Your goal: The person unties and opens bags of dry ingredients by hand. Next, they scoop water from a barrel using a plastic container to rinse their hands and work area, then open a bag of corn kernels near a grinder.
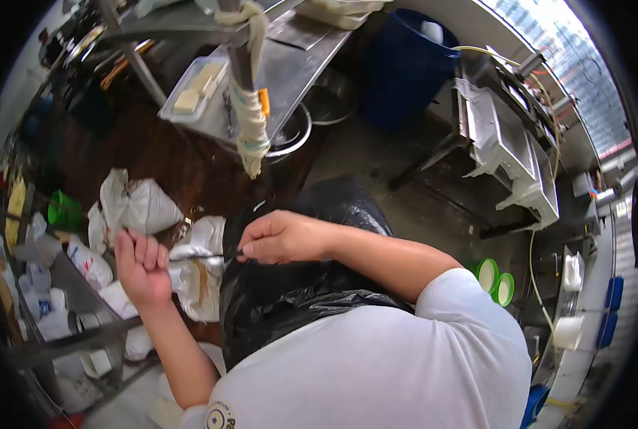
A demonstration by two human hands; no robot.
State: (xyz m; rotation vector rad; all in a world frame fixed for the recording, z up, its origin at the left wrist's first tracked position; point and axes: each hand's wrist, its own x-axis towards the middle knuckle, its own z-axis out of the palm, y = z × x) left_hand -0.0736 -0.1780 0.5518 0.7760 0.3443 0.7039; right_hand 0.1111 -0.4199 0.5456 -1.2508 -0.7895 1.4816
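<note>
A thin dark strand is stretched between my two hands. My left hand is raised palm up, its fingers curled around one end. The other end is pinched by the fingertips of my right hand, which is in front of my body. Black plastic is wrapped around my waist and hangs below my right forearm. White sacks lie on the floor beyond my left hand.
Ahead is a metal table with a tray of pale blocks. A blue barrel stands behind it. A rack with white cloth is at right, green-rimmed containers below. A metal rail runs at lower left.
</note>
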